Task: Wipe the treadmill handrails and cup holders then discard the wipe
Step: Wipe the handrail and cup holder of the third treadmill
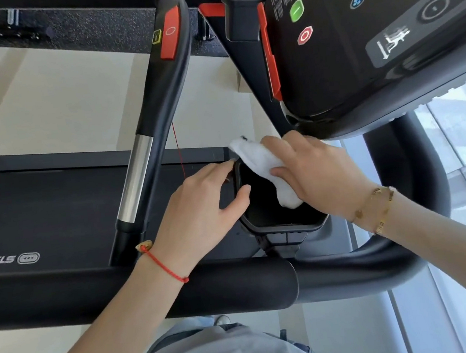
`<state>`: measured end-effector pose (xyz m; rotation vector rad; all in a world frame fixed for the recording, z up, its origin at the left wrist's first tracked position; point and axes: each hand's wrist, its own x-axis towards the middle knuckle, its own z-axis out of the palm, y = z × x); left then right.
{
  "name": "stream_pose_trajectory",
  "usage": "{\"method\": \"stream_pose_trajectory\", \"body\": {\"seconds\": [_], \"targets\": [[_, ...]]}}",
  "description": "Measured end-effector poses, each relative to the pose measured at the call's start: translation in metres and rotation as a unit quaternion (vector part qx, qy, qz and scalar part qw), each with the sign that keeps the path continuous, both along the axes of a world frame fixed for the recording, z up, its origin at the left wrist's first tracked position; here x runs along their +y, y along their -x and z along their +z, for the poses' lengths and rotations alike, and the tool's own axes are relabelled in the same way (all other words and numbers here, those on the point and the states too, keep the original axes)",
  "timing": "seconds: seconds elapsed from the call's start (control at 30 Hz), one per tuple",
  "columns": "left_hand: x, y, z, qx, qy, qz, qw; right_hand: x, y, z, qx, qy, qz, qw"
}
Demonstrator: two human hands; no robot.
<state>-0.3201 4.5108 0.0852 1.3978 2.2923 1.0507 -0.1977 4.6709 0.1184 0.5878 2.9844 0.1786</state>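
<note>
A black cup holder [282,223] hangs off the treadmill console at centre. My right hand [316,171] grips a crumpled white wipe [262,167] and holds it over the holder's upper rim, the wipe draping into the opening. My left hand [200,208] holds the holder's left rim, thumb on the inner edge and fingers along the outside. A padded black handrail [140,293] runs across in front of me, under both forearms. A second handrail [161,97] with a chrome section and a red button slants up to the left.
The console [369,35] with green and red buttons fills the upper right. Another cup holder [247,7] sits at the top. The treadmill belt [45,217] lies at left. A curved grey bar [426,186] and bright windows are on the right.
</note>
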Motion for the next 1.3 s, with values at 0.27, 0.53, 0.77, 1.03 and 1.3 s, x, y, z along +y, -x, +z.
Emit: {"method": "stream_pose_trajectory", "body": {"seconds": [0.27, 0.53, 0.77, 1.03, 1.3], "targets": [[0.002, 0.001, 0.001, -0.001, -0.008, -0.005, 1.000, -0.002, 0.001, -0.004, 0.047, 0.055, -0.088, 0.993], [0.004, 0.001, 0.002, 0.010, 0.009, -0.013, 1.000, -0.020, -0.041, -0.011, 0.154, 0.262, -0.228, 0.925], [0.000, -0.001, 0.002, -0.001, 0.004, -0.021, 1.000, -0.011, -0.019, -0.009, 0.170, 0.234, -0.177, 0.941], [0.001, -0.002, 0.001, -0.009, 0.011, -0.012, 1.000, -0.020, -0.055, 0.015, 0.224, 0.249, -0.081, 0.939], [-0.002, 0.003, -0.001, -0.066, 0.005, -0.013, 0.998, -0.017, -0.046, 0.047, -0.002, 0.336, 0.076, 0.939]]}}
